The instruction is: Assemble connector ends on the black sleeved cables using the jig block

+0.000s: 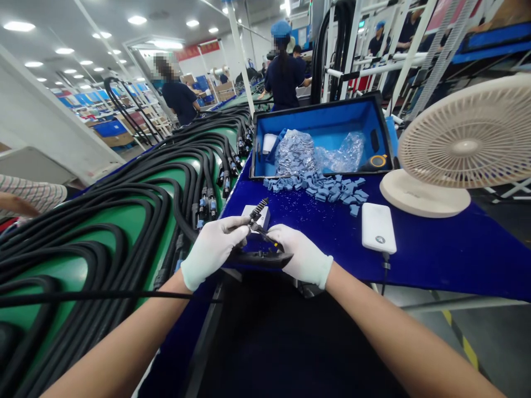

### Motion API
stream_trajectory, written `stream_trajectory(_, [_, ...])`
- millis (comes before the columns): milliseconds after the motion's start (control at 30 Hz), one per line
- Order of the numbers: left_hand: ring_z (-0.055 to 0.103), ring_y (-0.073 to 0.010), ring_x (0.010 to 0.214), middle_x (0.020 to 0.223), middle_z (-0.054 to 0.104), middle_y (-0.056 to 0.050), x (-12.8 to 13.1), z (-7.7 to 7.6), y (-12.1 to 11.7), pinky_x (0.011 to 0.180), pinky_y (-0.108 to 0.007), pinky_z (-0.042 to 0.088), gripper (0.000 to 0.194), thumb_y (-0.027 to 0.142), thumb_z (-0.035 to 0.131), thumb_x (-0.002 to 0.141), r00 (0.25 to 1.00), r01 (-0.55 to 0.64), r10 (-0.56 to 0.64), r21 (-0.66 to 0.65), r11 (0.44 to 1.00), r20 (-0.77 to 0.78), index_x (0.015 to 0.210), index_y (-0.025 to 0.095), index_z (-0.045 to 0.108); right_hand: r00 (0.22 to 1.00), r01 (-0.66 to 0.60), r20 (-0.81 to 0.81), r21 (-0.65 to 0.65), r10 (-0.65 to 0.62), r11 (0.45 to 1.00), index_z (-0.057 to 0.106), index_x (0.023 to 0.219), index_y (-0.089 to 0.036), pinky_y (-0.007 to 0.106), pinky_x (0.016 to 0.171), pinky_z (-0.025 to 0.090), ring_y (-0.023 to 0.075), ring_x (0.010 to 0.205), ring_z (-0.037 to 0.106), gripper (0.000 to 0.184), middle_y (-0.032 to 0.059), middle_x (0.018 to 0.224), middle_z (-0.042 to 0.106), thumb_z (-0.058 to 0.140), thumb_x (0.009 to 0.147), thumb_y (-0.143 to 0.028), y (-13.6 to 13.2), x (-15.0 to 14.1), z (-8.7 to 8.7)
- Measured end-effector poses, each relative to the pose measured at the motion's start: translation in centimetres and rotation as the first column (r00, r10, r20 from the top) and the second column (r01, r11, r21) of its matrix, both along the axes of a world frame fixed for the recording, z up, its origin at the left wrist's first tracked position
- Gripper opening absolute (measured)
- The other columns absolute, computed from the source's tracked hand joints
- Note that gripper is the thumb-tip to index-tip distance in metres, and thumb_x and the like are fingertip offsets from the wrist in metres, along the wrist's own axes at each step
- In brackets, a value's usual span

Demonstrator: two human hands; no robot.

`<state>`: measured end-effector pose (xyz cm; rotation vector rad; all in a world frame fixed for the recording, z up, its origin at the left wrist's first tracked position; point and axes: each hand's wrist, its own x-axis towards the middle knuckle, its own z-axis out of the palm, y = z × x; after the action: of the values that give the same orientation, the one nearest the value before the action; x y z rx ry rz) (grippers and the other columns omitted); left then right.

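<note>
My left hand, in a white glove, pinches a small black part with a ribbed, spring-like end pointing up and away. My gloved right hand has its fingers closed at the lower side of that part, by a small yellow mark; exactly what it grips is partly hidden. Just below both hands is a dark, elongated piece, whose kind I cannot make out. Behind the fingers, a pale grey block rests on the blue table. Loose blue plastic clips lie in a heap farther back.
A blue bin with bagged clips stands behind the heap. At right are a white power bank with a cable and a beige fan. Black hoses cover the green surface at left. Several people work beyond.
</note>
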<state>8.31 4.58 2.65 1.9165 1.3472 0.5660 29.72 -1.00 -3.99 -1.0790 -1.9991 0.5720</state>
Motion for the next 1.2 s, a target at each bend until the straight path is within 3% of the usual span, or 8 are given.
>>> stream_trajectory(233, [0.068, -0.0244, 0.111, 0.127, 0.071, -0.005, 2.5, 0.5, 0.4, 0.100, -0.036, 0.051, 0.051, 0.043, 0.067, 0.088, 0.997, 0.062, -0.071, 0.200, 0.978, 0.037, 0.135, 0.023, 0.062, 0.993, 0.069, 0.095, -0.027, -0.066, 0.997, 0.060, 0.088, -0.018, 0.032, 0.078, 0.049, 0.0196, 0.084, 0.060, 0.010, 0.0080, 0.095, 0.066, 0.054, 0.083, -0.010, 0.0, -0.3, -0.3])
stream_trajectory(367, [0.067, -0.0272, 0.115, 0.124, 0.073, -0.006, 3.6, 1.1, 1.3, 0.105, -0.037, 0.049, 0.040, 0.045, 0.063, 0.091, 0.988, 0.125, -0.088, 0.333, 0.935, -0.123, 0.120, 0.020, 0.073, 0.989, 0.137, 0.072, -0.143, -0.128, 0.980, 0.058, 0.115, -0.018, 0.030, 0.073, 0.047, 0.0204, 0.082, 0.064, 0.032, 0.0076, 0.100, 0.069, 0.059, 0.083, -0.015, -0.4, 0.3, -0.2])
stream_trajectory(467, [0.067, -0.0263, 0.118, 0.127, 0.073, -0.003, 3.2, 1.1, 1.8, 0.109, -0.035, 0.046, 0.040, 0.046, 0.058, 0.094, 0.978, 0.170, -0.129, 0.267, 0.948, -0.163, 0.121, 0.022, 0.074, 0.989, 0.113, 0.113, -0.196, -0.092, 0.974, 0.057, 0.125, -0.017, 0.030, 0.074, 0.045, 0.0229, 0.088, 0.067, 0.038, 0.0108, 0.104, 0.071, 0.062, 0.089, -0.026, 0.1, 0.7, -0.6])
stream_trajectory(733, [0.067, -0.0255, 0.117, 0.125, 0.074, 0.000, 2.8, 0.3, 2.3, 0.106, -0.031, 0.047, 0.039, 0.047, 0.058, 0.093, 0.992, 0.108, -0.086, 0.253, 0.961, -0.095, 0.120, 0.024, 0.076, 0.943, 0.221, 0.277, -0.113, -0.183, 0.969, 0.064, 0.095, -0.021, 0.028, 0.069, 0.040, 0.0199, 0.077, 0.065, 0.008, 0.0042, 0.087, 0.072, 0.059, 0.089, -0.023, 2.6, -0.1, -2.9])
stream_trajectory(933, [0.070, -0.0269, 0.106, 0.115, 0.076, -0.007, 3.8, -0.3, 2.5, 0.097, -0.036, 0.053, 0.046, 0.047, 0.071, 0.084, 0.989, -0.021, -0.002, 0.152, 0.988, 0.149, 0.119, 0.017, 0.073, 0.944, 0.060, 0.329, -0.078, -0.032, 0.995, 0.065, 0.101, -0.018, 0.029, 0.081, 0.047, 0.0205, 0.090, 0.066, 0.019, 0.0076, 0.101, 0.071, 0.056, 0.085, -0.013, 1.3, 3.1, -0.9])
stream_trajectory(1033, [0.071, -0.0248, 0.095, 0.112, 0.076, -0.010, 4.2, -0.5, 2.2, 0.089, -0.038, 0.056, 0.054, 0.048, 0.074, 0.082, 0.948, -0.068, 0.034, 0.097, 0.993, 0.316, 0.124, 0.014, 0.070, 0.884, 0.268, 0.399, -0.004, -0.244, 0.963, 0.066, 0.113, -0.015, 0.044, 0.102, 0.043, 0.0296, 0.116, 0.059, 0.033, 0.0172, 0.129, 0.063, 0.066, 0.079, -0.014, 0.4, 4.7, -0.1])
stream_trajectory(1100, [0.071, -0.0240, 0.095, 0.115, 0.075, -0.010, 4.2, -0.3, 1.8, 0.090, -0.039, 0.057, 0.057, 0.047, 0.073, 0.083, 0.932, -0.064, 0.035, 0.070, 0.995, 0.360, 0.130, 0.014, 0.067, 0.908, 0.345, 0.266, -0.031, -0.325, 0.938, 0.062, 0.127, -0.015, 0.051, 0.109, 0.040, 0.0331, 0.127, 0.053, 0.055, 0.0184, 0.140, 0.056, 0.077, 0.075, -0.024, -0.5, 4.9, 0.3])
stream_trajectory(1200, [0.068, -0.0249, 0.109, 0.123, 0.073, -0.007, 3.9, 0.3, 1.2, 0.102, -0.040, 0.051, 0.048, 0.040, 0.069, 0.087, 0.964, 0.049, -0.079, 0.122, 0.991, 0.252, 0.130, 0.020, 0.068, 0.943, 0.187, -0.207, -0.316, -0.260, 0.930, 0.057, 0.132, -0.019, 0.046, 0.097, 0.053, 0.0275, 0.110, 0.066, 0.063, 0.0123, 0.123, 0.066, 0.079, 0.076, -0.038, -2.0, 3.7, 0.5])
